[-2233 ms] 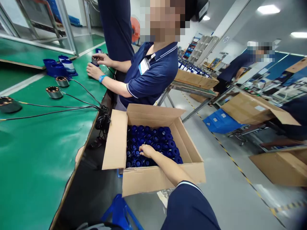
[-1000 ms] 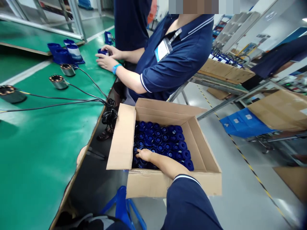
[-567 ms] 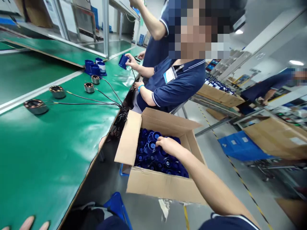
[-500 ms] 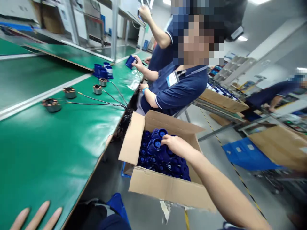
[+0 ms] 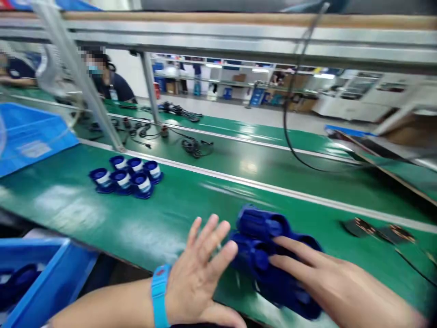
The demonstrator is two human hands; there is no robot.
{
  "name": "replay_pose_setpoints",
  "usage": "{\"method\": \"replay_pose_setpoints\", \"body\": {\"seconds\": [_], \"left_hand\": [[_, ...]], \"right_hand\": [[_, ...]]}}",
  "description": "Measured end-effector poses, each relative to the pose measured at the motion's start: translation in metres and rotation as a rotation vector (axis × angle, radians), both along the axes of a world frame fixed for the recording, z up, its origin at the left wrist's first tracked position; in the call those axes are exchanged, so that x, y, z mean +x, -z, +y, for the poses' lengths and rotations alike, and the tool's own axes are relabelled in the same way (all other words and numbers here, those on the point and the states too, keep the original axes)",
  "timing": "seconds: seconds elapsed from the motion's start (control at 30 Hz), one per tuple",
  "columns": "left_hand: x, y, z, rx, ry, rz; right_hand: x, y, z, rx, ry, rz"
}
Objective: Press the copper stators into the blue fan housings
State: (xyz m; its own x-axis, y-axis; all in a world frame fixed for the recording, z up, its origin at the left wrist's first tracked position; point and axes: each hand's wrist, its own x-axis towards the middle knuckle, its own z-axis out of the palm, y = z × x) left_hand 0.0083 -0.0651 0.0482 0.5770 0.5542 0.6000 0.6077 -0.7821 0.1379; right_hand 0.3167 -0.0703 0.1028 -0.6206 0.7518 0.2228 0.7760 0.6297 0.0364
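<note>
Several dark blue plastic motor housings [image 5: 252, 248] are bunched in my right hand [image 5: 327, 278], whose fingers hook into their round openings. They are over the green bench, blurred, and I cannot tell whether they touch it. My left hand [image 5: 201, 273], with a light blue band at the wrist, is just left of them, fingers spread and holding nothing. Farther left, a group of blue housings with white labels [image 5: 124, 175] stands upright on the bench. To the right of my right hand lie copper-wound stators [image 5: 375, 229] with dark leads.
The green bench [image 5: 184, 200] runs across the view, with a metal rail behind it. Blue bins [image 5: 34, 136] stand at left and lower left. A shelf beam [image 5: 218, 36] crosses above, with a black cable [image 5: 290, 105] hanging down. Cords lie on the belt behind; people sit beyond.
The view has swung left from the cardboard box to the bench. My right hand has come from the box with several housings. My left hand has risen into view, spread.
</note>
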Motion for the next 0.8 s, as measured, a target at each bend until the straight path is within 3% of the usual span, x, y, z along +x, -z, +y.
{"method": "replay_pose_setpoints", "body": {"seconds": [0.07, 0.17, 0.27, 0.4, 0.5, 0.6, 0.7, 0.8], "left_hand": [[-0.046, -0.006, -0.014, 0.012, -0.238, -0.012], [-0.110, 0.000, -0.030, 0.048, -0.544, 0.007], [-0.162, 0.013, -0.042, 0.027, -0.827, -0.046], [-0.210, 0.037, -0.044, -0.061, -1.050, -0.205], [-0.236, 0.059, -0.029, -0.142, -1.121, -0.292], [-0.257, 0.076, -0.009, -0.213, -1.165, -0.364], [-0.268, 0.082, 0.006, -0.247, -1.187, -0.420], [-0.270, 0.081, 0.011, -0.291, -1.219, -0.455]], "right_hand": [[-0.086, -0.027, 0.048, -0.095, -0.247, -0.135], [-0.206, -0.051, 0.094, -0.243, -0.470, -0.266], [-0.305, -0.054, 0.118, -0.285, -0.667, -0.282], [-0.403, -0.041, 0.128, -0.314, -0.738, -0.281], [-0.455, -0.030, 0.129, -0.305, -0.741, -0.254], [-0.487, -0.022, 0.133, -0.290, -0.720, -0.208], [-0.494, -0.023, 0.142, -0.270, -0.694, -0.123], [-0.473, -0.023, 0.153, -0.242, -0.677, 0.017]]}}
